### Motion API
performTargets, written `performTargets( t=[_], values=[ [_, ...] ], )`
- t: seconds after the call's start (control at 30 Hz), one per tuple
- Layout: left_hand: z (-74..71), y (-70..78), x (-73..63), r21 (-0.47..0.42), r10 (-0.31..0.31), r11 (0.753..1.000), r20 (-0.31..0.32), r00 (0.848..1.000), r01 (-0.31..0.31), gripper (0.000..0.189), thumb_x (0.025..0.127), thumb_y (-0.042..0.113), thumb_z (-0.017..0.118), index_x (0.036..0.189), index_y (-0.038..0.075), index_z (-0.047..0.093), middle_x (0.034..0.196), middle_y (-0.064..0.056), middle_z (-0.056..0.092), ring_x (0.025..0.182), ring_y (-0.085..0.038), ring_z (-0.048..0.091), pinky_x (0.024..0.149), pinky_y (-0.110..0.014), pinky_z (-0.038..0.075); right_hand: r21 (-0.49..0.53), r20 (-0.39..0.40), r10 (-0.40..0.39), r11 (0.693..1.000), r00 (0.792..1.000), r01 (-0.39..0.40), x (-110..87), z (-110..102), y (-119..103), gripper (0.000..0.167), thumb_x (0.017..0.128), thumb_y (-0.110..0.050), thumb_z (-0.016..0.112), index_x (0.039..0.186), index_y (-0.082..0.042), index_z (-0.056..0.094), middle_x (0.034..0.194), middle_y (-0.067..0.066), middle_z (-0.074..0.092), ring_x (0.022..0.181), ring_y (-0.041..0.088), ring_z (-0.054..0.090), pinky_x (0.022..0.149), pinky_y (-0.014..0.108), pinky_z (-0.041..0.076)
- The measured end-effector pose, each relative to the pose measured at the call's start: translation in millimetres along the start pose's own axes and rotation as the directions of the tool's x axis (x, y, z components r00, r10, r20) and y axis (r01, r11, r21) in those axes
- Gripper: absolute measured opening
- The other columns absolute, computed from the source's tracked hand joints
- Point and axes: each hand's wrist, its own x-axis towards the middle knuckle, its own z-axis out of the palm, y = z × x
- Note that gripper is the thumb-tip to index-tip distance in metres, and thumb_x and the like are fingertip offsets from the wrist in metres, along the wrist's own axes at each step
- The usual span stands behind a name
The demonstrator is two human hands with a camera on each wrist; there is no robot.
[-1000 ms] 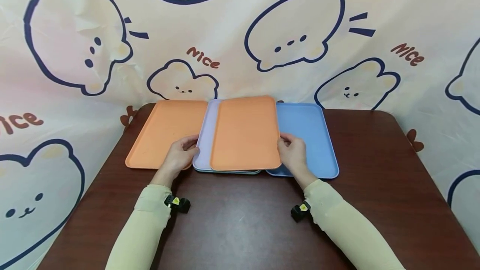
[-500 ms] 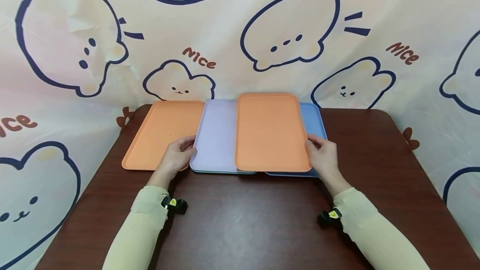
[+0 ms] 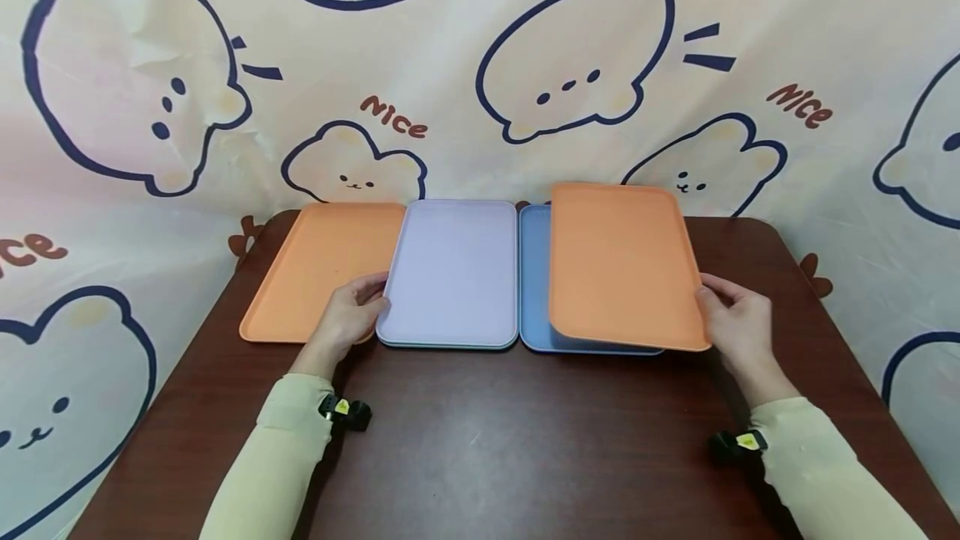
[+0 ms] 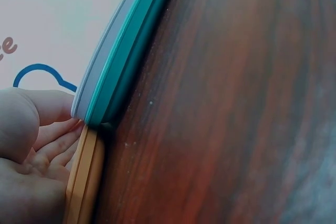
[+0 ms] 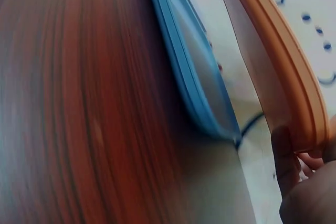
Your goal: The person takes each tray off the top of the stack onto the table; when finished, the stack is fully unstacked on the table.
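My right hand (image 3: 738,325) grips an orange tray (image 3: 626,265) by its right edge. That tray is tilted above a blue tray (image 3: 534,298), with a gap between them in the right wrist view, and hides most of it. My left hand (image 3: 348,315) rests its fingertips at the left edge of a purple tray (image 3: 453,273). In the left wrist view, the purple tray lies stacked on a teal tray (image 4: 113,77), with the thumb right at the purple rim. Another orange tray (image 3: 322,265) lies beneath the left hand.
The trays stand at the back of a dark brown wooden table (image 3: 465,440). Behind it hangs a pale curtain (image 3: 442,48) with cartoon bear outlines. A dark wrist camera (image 3: 352,415) sits on the left sleeve.
My right hand has carried the orange tray rightward, from over the purple tray to over the blue one. The purple tray is now uncovered. The left hand has stayed at its edge.
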Motion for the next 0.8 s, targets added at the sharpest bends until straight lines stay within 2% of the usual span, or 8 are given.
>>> performTargets(
  t=[0.13, 0.2, 0.3, 0.37, 0.43, 0.5, 0.57, 0.8],
  values=[
    [0.0, 0.7, 0.5, 0.001, -0.004, 1.0, 0.002, 1.0, 0.004, 0.055, 0.108, 0.007, 0.058, 0.162, 0.001, 0.047, 0.169, -0.024, 0.043, 0.159, -0.038, 0.041, 0.129, -0.052, 0.037, -0.033, -0.019, 0.053, 0.998, 0.998, -0.054, 10.3, -21.1, 15.3, 0.043, 0.112, -0.022, 0.054, 0.15, -0.003, 0.063, 0.137, 0.026, 0.068, 0.073, -0.014, 0.061, 0.064, 0.012, 0.057],
    [0.1, 0.6, 0.6, 0.004, 0.001, 1.0, 0.002, 1.0, -0.001, 0.055, 0.108, 0.007, 0.057, 0.161, 0.0, 0.046, 0.169, -0.025, 0.043, 0.159, -0.039, 0.041, 0.129, -0.052, 0.037, -0.062, -0.023, 0.073, 0.995, 0.997, -0.074, 15.1, -30.6, 22.4, 0.045, 0.113, -0.023, 0.052, 0.152, -0.003, 0.061, 0.147, 0.029, 0.062, 0.073, -0.016, 0.058, 0.063, 0.01, 0.056],
    [0.3, 0.5, 1.2, 0.003, -0.001, 1.0, 0.004, 1.0, 0.001, 0.054, 0.108, 0.006, 0.057, 0.161, 0.0, 0.046, 0.169, -0.025, 0.043, 0.159, -0.04, 0.04, 0.129, -0.052, 0.037, -0.084, -0.032, 0.085, 0.993, 0.996, -0.087, 21.6, -45.2, 33.0, 0.046, 0.113, -0.024, 0.053, 0.153, -0.002, 0.06, 0.148, 0.03, 0.061, 0.071, -0.017, 0.058, 0.062, 0.011, 0.056],
    [0.1, 0.5, 0.8, 0.003, 0.0, 1.0, 0.004, 1.0, 0.0, 0.055, 0.108, 0.006, 0.057, 0.162, 0.0, 0.046, 0.169, -0.025, 0.043, 0.159, -0.04, 0.04, 0.129, -0.052, 0.037, -0.098, -0.039, 0.085, 0.991, 0.996, -0.088, 25.9, -54.8, 39.8, 0.047, 0.113, -0.024, 0.054, 0.152, 0.0, 0.059, 0.137, 0.025, 0.067, 0.07, -0.017, 0.058, 0.061, 0.011, 0.056],
    [0.1, 0.0, 1.1, 0.001, 0.0, 1.0, 0.003, 1.0, 0.0, 0.054, 0.108, 0.006, 0.057, 0.161, 0.0, 0.046, 0.169, -0.024, 0.043, 0.159, -0.039, 0.041, 0.129, -0.052, 0.037, -0.102, -0.04, 0.086, 0.991, 0.996, -0.09, 30.1, -64.2, 45.8, 0.048, 0.112, -0.025, 0.055, 0.152, 0.002, 0.059, 0.115, 0.008, 0.074, 0.069, -0.017, 0.059, 0.061, 0.012, 0.056],
    [0.3, -0.5, 1.3, 0.001, 0.003, 1.0, 0.001, 1.0, -0.003, 0.054, 0.108, 0.006, 0.057, 0.161, 0.0, 0.047, 0.169, -0.025, 0.044, 0.159, -0.039, 0.041, 0.129, -0.052, 0.037, -0.11, -0.046, 0.081, 0.99, 0.996, -0.086, 34.2, -73.0, 50.9, 0.049, 0.112, -0.025, 0.056, 0.151, 0.003, 0.059, 0.096, -0.014, 0.068, 0.069, -0.016, 0.059, 0.06, 0.011, 0.056],
    [0.4, -1.1, 1.7, 0.004, 0.004, 1.0, -0.002, 1.0, -0.004, 0.054, 0.108, 0.006, 0.057, 0.161, -0.001, 0.047, 0.168, -0.025, 0.044, 0.159, -0.039, 0.041, 0.129, -0.052, 0.037, -0.118, -0.038, 0.077, 0.99, 0.996, -0.081, 37.9, -81.5, 55.2, 0.05, 0.112, -0.025, 0.056, 0.151, 0.005, 0.058, 0.087, -0.03, 0.055, 0.07, -0.016, 0.058, 0.061, 0.011, 0.055],
    [0.9, -1.9, 1.7, -0.001, 0.007, 1.0, -0.003, 1.0, -0.007, 0.054, 0.108, 0.005, 0.057, 0.161, -0.001, 0.047, 0.168, -0.025, 0.044, 0.159, -0.039, 0.041, 0.129, -0.053, 0.037, -0.197, 0.004, 0.094, 0.976, 0.996, -0.091, 49.7, -114.3, 68.7, 0.059, 0.111, -0.036, 0.056, 0.154, 0.004, 0.055, 0.09, -0.035, 0.051, 0.072, -0.015, 0.056, 0.061, 0.012, 0.055]
  ],
)
